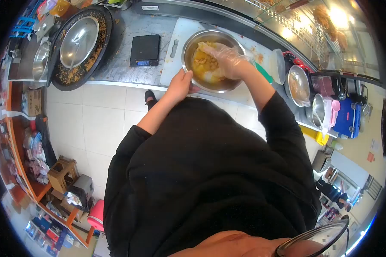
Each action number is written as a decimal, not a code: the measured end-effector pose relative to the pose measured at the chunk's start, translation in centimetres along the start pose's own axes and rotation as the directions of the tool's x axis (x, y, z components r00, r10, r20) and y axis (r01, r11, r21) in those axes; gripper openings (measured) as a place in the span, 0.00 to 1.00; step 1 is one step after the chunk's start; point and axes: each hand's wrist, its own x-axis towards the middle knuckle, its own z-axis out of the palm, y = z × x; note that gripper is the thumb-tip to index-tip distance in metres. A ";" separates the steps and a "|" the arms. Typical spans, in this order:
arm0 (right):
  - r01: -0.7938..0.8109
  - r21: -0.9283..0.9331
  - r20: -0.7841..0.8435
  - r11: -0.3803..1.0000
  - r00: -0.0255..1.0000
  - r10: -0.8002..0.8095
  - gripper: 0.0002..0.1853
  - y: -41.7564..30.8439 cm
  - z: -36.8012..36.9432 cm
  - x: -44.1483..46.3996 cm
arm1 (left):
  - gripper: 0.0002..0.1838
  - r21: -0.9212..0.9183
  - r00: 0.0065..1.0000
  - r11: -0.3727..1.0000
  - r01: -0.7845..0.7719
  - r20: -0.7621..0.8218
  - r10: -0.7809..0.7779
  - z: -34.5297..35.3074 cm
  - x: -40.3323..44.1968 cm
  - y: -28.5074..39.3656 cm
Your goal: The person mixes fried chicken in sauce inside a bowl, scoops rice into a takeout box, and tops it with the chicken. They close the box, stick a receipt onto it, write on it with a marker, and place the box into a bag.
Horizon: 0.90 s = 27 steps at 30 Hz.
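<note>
A steel bowl (213, 88) rests on a white cutting board (169, 64) on the steel counter. Inside it lies a yellow, wet mixture (203, 64) with pale lumps. My left hand (182, 85) grips the bowl's near left rim, thumb at the edge and fingers below it. My right hand (229, 62) wears a clear plastic glove and reaches into the bowl from the right, its fingers in the mixture. The glove and the mixture blur its fingertips, so whether they close on anything does not show.
Left of the board are a black digital scale (145, 49) and a large dark pan (104, 53) with crumbs and a steel bowl. To the right are a steel bowl with food (298, 85), pink scoop (335, 109) and blue box (347, 120). A glass display case (304, 32) stands behind.
</note>
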 end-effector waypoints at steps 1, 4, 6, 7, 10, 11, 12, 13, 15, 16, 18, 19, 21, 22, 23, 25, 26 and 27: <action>-0.039 -0.043 0.011 0.998 0.999 0.039 0.35 -1.1 -0.9 -0.7 | 0.20 0.016 1.000 1.000 0.012 0.006 -0.012 -0.1 0.1 0.1; -0.025 -0.176 0.114 0.984 0.992 0.046 0.37 -1.3 -0.4 -0.7 | 0.19 0.019 1.000 1.000 -0.008 -0.003 0.008 0.2 0.1 0.6; -0.036 -0.029 -0.044 0.999 0.998 0.035 0.36 -0.9 1.1 -1.0 | 0.19 0.013 1.000 1.000 -0.009 -0.009 0.009 0.3 -0.2 0.3; -0.091 0.089 0.074 0.992 0.994 0.084 0.37 -0.9 0.5 -1.0 | 0.18 0.017 1.000 1.000 -0.006 -0.004 0.007 0.2 0.0 0.2; -0.192 0.274 0.270 0.942 0.956 0.117 0.38 -1.3 -2.4 -0.3 | 0.18 0.007 1.000 1.000 -0.006 -0.003 0.006 0.1 0.1 0.4; -0.157 0.254 0.228 0.954 0.969 0.099 0.39 -1.2 -2.4 0.0 | 0.18 0.001 1.000 1.000 -0.001 -0.004 0.001 0.1 0.0 0.3; -0.125 0.235 0.186 0.964 0.979 0.082 0.39 -1.3 -2.2 0.2 | 0.18 -0.001 1.000 1.000 -0.001 -0.002 0.001 0.1 -0.1 0.2; -0.119 0.129 0.103 0.984 0.989 0.106 0.40 -1.8 -1.9 0.6 | 0.18 -0.002 1.000 1.000 -0.006 0.000 0.006 0.1 -0.1 0.2; -0.108 -0.037 -0.023 0.993 0.994 0.107 0.40 -2.7 -1.0 1.7 | 0.19 -0.015 1.000 1.000 -0.007 -0.001 0.007 0.2 0.1 0.4; -0.100 -0.092 -0.060 0.991 0.994 0.094 0.39 -2.8 -0.4 1.9 | 0.19 -0.026 1.000 1.000 0.001 -0.006 -0.001 0.3 0.1 0.5; -0.040 -0.080 -0.032 0.996 0.999 0.037 0.35 -2.2 2.8 2.3 | 0.19 -0.037 1.000 0.999 0.000 -0.014 -0.001 0.3 0.0 0.5; -0.010 -0.073 -0.018 0.997 1.000 0.009 0.32 -1.9 4.3 2.5 | 0.20 -0.038 1.000 0.999 -0.010 -0.016 0.010 0.4 0.0 0.5; 0.067 -0.157 0.012 0.985 0.998 -0.066 0.34 -0.7 4.3 1.8 | 0.20 -0.030 1.000 0.999 -0.016 -0.011 0.016 0.4 -0.1 0.4; 0.066 -0.169 0.130 0.983 0.990 -0.044 0.35 -1.1 1.9 1.6 | 0.20 -0.022 1.000 1.000 -0.015 -0.008 0.015 0.3 -0.1 0.5; 0.066 -0.179 0.247 0.982 0.969 -0.021 0.35 -1.6 -0.5 1.3 | 0.20 -0.013 1.000 1.000 -0.011 -0.006 0.011 0.3 -0.1 0.4; -0.006 -0.123 0.250 0.992 0.967 0.036 0.30 -1.9 -2.3 0.1 | 0.21 -0.032 1.000 0.999 0.004 -0.008 -0.004 0.2 -0.1 0.4; -0.053 -0.072 0.219 0.996 0.973 0.068 0.28 -1.6 -1.6 -0.3 | 0.21 -0.037 1.000 0.999 0.010 -0.005 -0.010 0.3 0.0 0.4; -0.098 -0.023 0.186 0.995 0.977 0.100 0.27 -1.0 -0.9 -0.7 | 0.21 -0.033 1.000 0.999 0.013 -0.001 -0.013 0.3 -0.1 0.5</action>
